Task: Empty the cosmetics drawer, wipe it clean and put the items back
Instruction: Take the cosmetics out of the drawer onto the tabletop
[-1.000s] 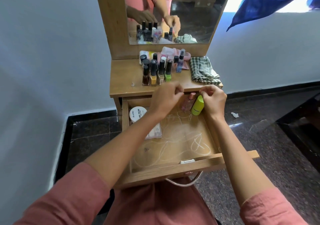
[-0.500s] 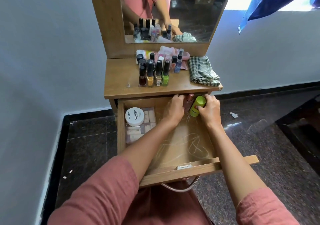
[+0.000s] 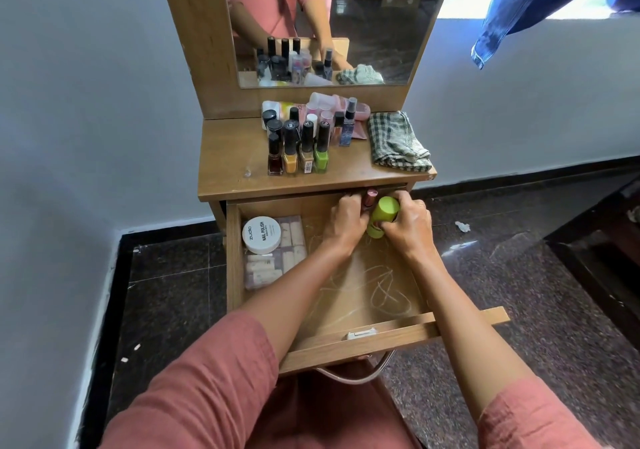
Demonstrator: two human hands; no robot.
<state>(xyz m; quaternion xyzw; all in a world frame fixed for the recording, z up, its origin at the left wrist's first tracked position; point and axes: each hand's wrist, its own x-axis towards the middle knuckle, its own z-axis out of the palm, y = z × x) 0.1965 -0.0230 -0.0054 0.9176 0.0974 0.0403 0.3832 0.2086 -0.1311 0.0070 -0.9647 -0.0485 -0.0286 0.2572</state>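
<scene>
In drawer (image 3: 381, 342): tub (image 3: 261, 234) lbl "NAIL POLISH".

Your sleeves (image 3: 194, 389) are dusty rose. In the drawer (image 3: 363, 296), whose light brown wood carries pale looping scribbles, the bottle (image 3: 382, 220) is lime green, the tube (image 3: 370, 197) beside it pink, and the round jar (image 3: 261, 234) white with black lettering. On the brown worktop (image 3: 228, 171), the cloth (image 3: 396, 142) is green-and-cream checked; four black-capped polish bottles (image 3: 290, 161) run dark red, mustard, gold, lime.

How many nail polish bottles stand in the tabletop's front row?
4, left to right: dark red bottle, yellow bottle, gold bottle, green bottle. Others behind are partly hidden.
</scene>
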